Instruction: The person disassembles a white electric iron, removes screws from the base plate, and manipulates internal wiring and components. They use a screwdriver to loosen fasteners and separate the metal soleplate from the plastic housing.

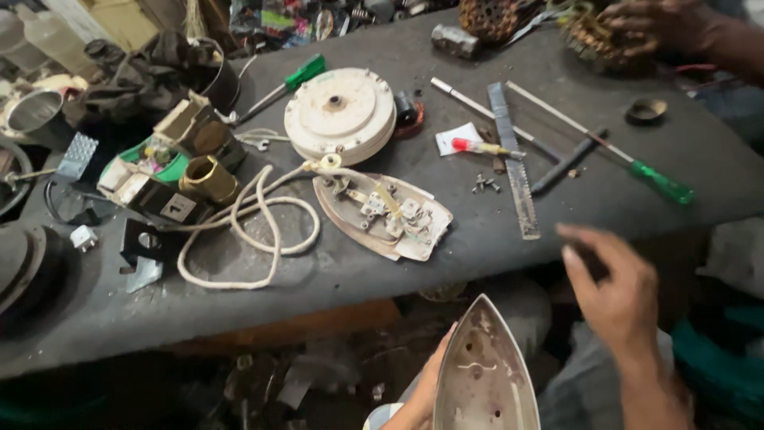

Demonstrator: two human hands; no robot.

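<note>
Your left hand (pixel 422 390) grips an iron cover (pixel 484 374) below the workbench (pixel 605 199); your right hand (pixel 617 291) hovers open, holding nothing.

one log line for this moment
left hand: holds iron shell | right hand: empty, blurred | iron base: on bench

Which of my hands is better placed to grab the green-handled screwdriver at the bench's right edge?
Right, probably. Your right hand is empty, open and raised near the green-handled screwdriver on the bench. Your left hand is holding the iron shell below the bench edge.
</note>
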